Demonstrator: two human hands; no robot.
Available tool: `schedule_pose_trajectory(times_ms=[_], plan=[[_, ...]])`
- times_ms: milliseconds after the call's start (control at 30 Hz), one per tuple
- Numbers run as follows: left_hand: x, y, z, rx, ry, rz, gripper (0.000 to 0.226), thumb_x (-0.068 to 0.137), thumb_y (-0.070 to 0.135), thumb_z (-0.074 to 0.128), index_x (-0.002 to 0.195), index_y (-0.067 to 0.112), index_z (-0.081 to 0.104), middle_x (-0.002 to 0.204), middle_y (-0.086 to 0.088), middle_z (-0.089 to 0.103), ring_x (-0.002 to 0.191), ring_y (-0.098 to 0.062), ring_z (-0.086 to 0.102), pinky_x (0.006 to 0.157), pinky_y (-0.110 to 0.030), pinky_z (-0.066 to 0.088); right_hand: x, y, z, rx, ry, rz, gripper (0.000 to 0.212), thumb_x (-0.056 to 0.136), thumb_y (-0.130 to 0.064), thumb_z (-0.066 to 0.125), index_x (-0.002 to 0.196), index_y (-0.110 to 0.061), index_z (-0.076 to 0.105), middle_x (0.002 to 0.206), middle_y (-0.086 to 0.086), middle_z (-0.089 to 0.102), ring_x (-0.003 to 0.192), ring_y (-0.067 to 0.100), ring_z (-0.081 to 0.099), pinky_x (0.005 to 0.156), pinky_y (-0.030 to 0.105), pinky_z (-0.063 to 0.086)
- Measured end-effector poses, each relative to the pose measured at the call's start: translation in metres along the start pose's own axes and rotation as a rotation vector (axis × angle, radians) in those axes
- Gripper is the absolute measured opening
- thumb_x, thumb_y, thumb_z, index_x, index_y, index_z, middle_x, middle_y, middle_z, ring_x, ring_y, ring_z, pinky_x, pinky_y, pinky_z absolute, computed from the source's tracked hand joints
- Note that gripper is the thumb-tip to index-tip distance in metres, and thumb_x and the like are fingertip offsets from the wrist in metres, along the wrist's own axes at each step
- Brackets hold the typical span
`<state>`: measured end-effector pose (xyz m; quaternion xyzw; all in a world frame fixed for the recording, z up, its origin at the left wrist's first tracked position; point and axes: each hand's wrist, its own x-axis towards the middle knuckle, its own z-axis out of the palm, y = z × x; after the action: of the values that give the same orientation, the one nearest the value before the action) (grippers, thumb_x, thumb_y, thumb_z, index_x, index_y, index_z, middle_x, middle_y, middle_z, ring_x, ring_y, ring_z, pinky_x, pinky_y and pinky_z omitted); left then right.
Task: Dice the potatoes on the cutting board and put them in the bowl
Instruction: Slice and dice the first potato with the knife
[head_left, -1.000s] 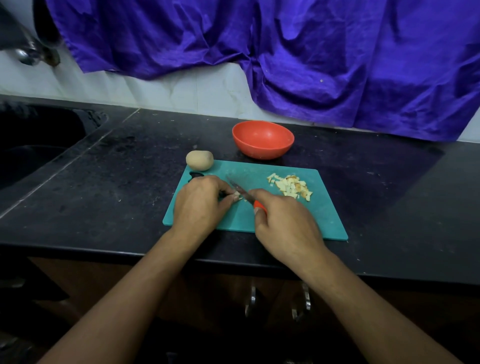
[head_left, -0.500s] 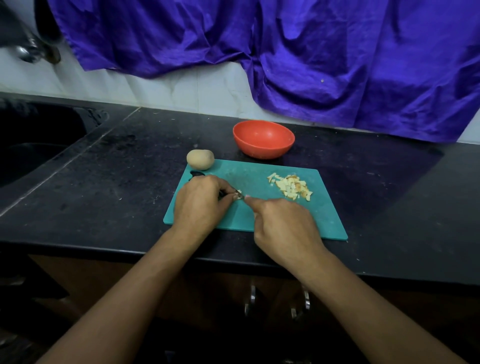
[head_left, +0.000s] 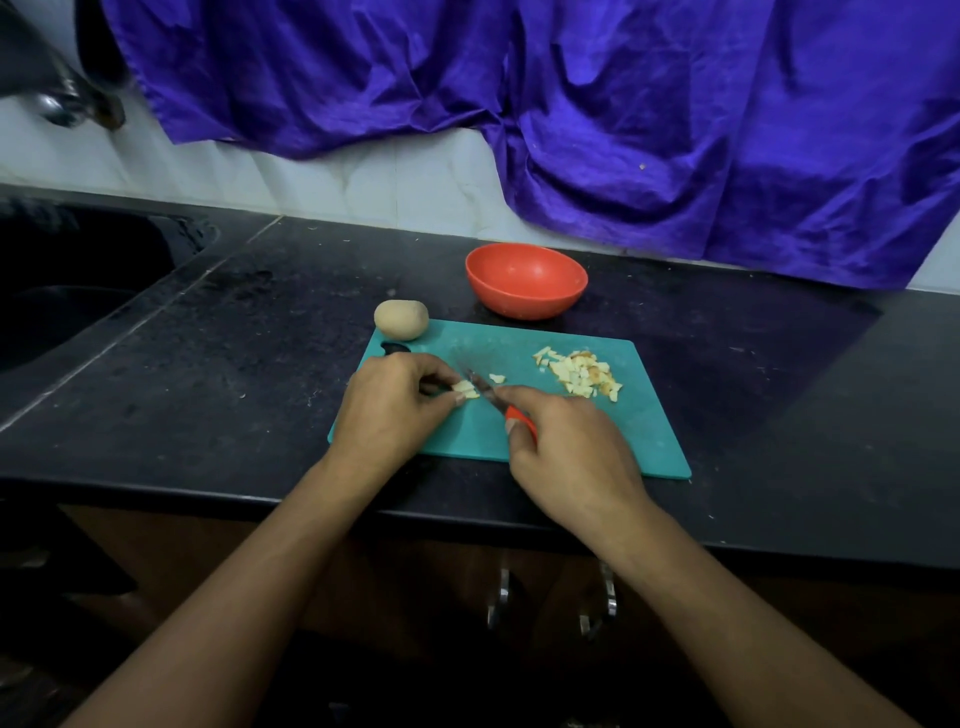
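Observation:
A teal cutting board (head_left: 550, 441) lies on the black counter. My left hand (head_left: 389, 410) pinches a small cut potato piece (head_left: 464, 388) against the board. My right hand (head_left: 569, 457) grips a knife (head_left: 488, 395) with an orange handle, its blade resting just right of that piece. One loose bit (head_left: 497, 378) lies beside the blade. A pile of diced potato (head_left: 582, 375) sits on the board's far right. A whole unpeeled potato (head_left: 401, 319) rests at the board's far left corner. The empty orange bowl (head_left: 525, 280) stands behind the board.
A dark sink (head_left: 67, 291) is set into the counter at the left, with a tap (head_left: 57, 98) above it. Purple cloth (head_left: 571, 114) hangs over the white wall behind. Cabinet handles (head_left: 602, 597) show below the counter's front edge.
The knife went down onto the potato piece and has come back up and slightly right, showing its orange handle again. A small bit now lies loose beside the blade. My left hand stayed put.

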<state>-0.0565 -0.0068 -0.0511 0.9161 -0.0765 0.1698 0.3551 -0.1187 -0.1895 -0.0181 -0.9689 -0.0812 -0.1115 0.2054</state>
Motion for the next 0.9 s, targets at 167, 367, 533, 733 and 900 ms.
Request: schedule_pose_trajectory(times_ms=[167,367,533,733,900], plan=[[-0.001,0.001,0.001,0.015,0.026,0.007,0.007,0.083,0.034,0.083,0.087,0.029,0.08,0.082,0.02,0.073,0.079,0.003,0.068,0.081,-0.027,0.056,0.002,-0.01,0.006,-0.027,-0.003,-0.029,0.041,0.102,-0.029,0.049,0.141,-0.038,0.055,0.105,-0.002,0.071,0.094,0.02,0.066,0.076,0.038,0.057],[0.0,0.002,0.002,0.022,0.034,0.011,0.003,0.084,0.03,0.082,0.083,0.03,0.079,0.078,0.025,0.069,0.08,0.001,0.066,0.082,-0.031,0.056,0.005,-0.016,0.013,-0.126,-0.027,-0.062,0.049,0.102,-0.024,0.046,0.15,-0.035,0.046,0.11,-0.002,0.07,0.097,0.022,0.066,0.075,0.037,0.05],[0.0,0.002,0.003,0.034,0.049,0.021,0.004,0.084,0.028,0.081,0.082,0.031,0.079,0.08,0.02,0.073,0.079,-0.001,0.067,0.081,-0.033,0.056,0.01,-0.02,0.016,-0.292,-0.08,-0.105,0.058,0.102,-0.022,0.047,0.158,-0.029,0.035,0.113,0.001,0.066,0.101,0.026,0.064,0.07,0.036,0.036],[0.0,0.002,0.004,0.024,0.058,0.023,0.006,0.083,0.029,0.082,0.085,0.029,0.076,0.077,0.018,0.072,0.074,0.002,0.066,0.077,-0.029,0.058,0.002,0.0,0.006,-0.141,-0.077,-0.045,0.047,0.103,-0.028,0.049,0.149,-0.04,0.048,0.11,-0.003,0.069,0.093,0.018,0.064,0.078,0.036,0.052],[0.001,0.002,0.004,0.008,0.051,0.002,0.005,0.084,0.031,0.082,0.085,0.029,0.077,0.074,0.02,0.068,0.072,0.005,0.063,0.074,-0.021,0.051,0.008,0.027,-0.002,0.188,-0.033,0.154,0.038,0.104,-0.028,0.055,0.14,-0.036,0.061,0.13,-0.008,0.067,0.095,0.007,0.06,0.09,0.03,0.053]])
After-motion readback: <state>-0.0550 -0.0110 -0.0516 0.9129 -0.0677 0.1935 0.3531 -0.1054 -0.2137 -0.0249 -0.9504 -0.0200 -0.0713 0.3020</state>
